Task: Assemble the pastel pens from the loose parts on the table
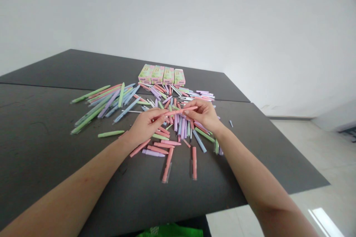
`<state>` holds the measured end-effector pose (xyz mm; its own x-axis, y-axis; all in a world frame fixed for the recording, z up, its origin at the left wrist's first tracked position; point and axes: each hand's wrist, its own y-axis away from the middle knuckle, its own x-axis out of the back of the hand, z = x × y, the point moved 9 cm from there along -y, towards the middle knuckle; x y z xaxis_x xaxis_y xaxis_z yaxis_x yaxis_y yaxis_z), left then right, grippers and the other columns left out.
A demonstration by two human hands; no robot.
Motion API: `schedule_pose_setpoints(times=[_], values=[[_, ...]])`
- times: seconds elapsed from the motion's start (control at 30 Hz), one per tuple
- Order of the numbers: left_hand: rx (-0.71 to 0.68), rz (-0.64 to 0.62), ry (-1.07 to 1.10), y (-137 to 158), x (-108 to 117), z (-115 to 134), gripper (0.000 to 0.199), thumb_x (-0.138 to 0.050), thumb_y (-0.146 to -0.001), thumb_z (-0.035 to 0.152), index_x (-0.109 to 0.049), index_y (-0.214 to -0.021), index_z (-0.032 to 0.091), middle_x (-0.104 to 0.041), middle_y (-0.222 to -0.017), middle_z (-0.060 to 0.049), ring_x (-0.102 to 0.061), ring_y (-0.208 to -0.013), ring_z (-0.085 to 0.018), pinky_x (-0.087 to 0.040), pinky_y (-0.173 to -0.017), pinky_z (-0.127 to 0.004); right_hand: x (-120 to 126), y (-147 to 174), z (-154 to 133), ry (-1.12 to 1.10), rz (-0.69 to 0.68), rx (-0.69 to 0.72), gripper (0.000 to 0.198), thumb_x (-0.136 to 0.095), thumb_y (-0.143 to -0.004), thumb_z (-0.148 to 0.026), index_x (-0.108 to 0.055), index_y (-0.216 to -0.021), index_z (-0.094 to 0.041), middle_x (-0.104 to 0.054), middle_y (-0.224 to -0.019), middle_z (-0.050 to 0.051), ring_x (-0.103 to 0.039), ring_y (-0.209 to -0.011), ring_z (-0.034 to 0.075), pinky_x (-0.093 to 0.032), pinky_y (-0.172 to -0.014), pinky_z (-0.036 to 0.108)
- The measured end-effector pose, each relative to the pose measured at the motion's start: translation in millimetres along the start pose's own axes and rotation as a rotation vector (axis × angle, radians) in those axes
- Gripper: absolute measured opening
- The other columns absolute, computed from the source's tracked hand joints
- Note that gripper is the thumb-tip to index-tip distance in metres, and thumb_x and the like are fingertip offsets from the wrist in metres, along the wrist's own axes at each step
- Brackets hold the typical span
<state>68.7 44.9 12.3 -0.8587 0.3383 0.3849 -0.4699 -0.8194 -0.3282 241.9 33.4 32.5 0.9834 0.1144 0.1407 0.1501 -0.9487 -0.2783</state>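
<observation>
Both hands hold one pink pen (176,111) level above the dark table (41,133). My left hand (144,126) pinches its left end, and my right hand (202,114) grips its right end. Beneath them lies a scatter of pen parts (180,126) in pink, purple, blue and green. Two pink capped pens (180,164) lie side by side nearer to me.
Several pastel boxes (162,74) stand in a row at the table's far side. Long green, blue and pink pens (105,102) spread out at the left. A single green pen (110,133) lies apart. The table's right edge drops to a light floor (311,148). Something green (172,230) shows below the near edge.
</observation>
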Motion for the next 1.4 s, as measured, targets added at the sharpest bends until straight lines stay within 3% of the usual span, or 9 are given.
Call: schedule_pose_setpoints(times=[0.2,0.5,0.67,0.9,1.17,1.4], values=[[-0.016,-0.037,-0.02,1.6,-2.8,0.2,0.033,-0.052,-0.09,0.039,-0.071,-0.107,0.018,-0.066,-0.095,-0.008,-0.069,-0.081,-0.02,-0.061,-0.061,-0.029,-0.5,1.2,6.2,-0.043,-0.004,-0.058,0.029,-0.077,-0.072,-0.037,-0.067,-0.087,-0.015,-0.069,-0.068,0.003,-0.057,-0.048,0.01,-0.043,-0.04,0.02],[-0.01,-0.028,0.002,1.3,-2.6,0.9,0.032,-0.052,-0.09,0.039,-0.072,-0.105,0.019,-0.067,-0.096,-0.008,-0.07,-0.077,-0.02,-0.062,-0.058,-0.028,-0.8,2.1,4.9,-0.042,-0.011,-0.072,0.031,-0.079,-0.069,-0.039,-0.069,-0.086,-0.015,-0.069,-0.068,0.003,-0.061,-0.053,0.012,-0.046,-0.042,0.021],[0.057,-0.059,0.133,4.1,-8.7,0.5,0.034,-0.052,-0.09,0.037,-0.068,-0.115,0.019,-0.064,-0.1,-0.007,-0.068,-0.07,-0.016,-0.062,-0.053,-0.026,1.4,0.1,1.7,-0.077,0.017,-0.029,0.029,-0.08,-0.069,-0.036,-0.068,-0.085,-0.015,-0.065,-0.066,0.001,-0.057,-0.053,0.009,-0.047,-0.047,0.02],[0.072,-0.045,0.087,4.0,-7.2,-4.3,0.039,-0.048,-0.093,0.036,-0.061,-0.127,0.023,-0.063,-0.105,-0.007,-0.069,-0.077,-0.017,-0.062,-0.056,-0.026,3.4,-1.4,-1.3,-0.097,0.011,0.025,0.029,-0.077,-0.072,-0.037,-0.066,-0.091,-0.017,-0.061,-0.068,-0.002,-0.052,-0.048,0.007,-0.045,-0.045,0.021],[0.058,-0.059,0.068,4.2,-8.1,-6.4,0.037,-0.048,-0.093,0.038,-0.064,-0.122,0.022,-0.065,-0.106,-0.008,-0.07,-0.075,-0.017,-0.062,-0.055,-0.025,4.1,0.2,-10.0,0.093,0.025,0.041,0.025,-0.077,-0.071,-0.036,-0.07,-0.083,-0.016,-0.066,-0.072,0.003,-0.058,-0.062,0.012,-0.046,-0.051,0.023],[0.033,-0.026,-0.031,5.4,-4.1,-1.9,0.035,-0.049,-0.093,0.038,-0.065,-0.119,0.022,-0.066,-0.109,-0.008,-0.07,-0.063,-0.013,-0.058,-0.052,-0.021,0.4,2.2,-5.6,0.02,-0.029,-0.009,0.027,-0.077,-0.071,-0.037,-0.068,-0.084,-0.015,-0.069,-0.07,0.003,-0.06,-0.054,0.012,-0.047,-0.047,0.023]])
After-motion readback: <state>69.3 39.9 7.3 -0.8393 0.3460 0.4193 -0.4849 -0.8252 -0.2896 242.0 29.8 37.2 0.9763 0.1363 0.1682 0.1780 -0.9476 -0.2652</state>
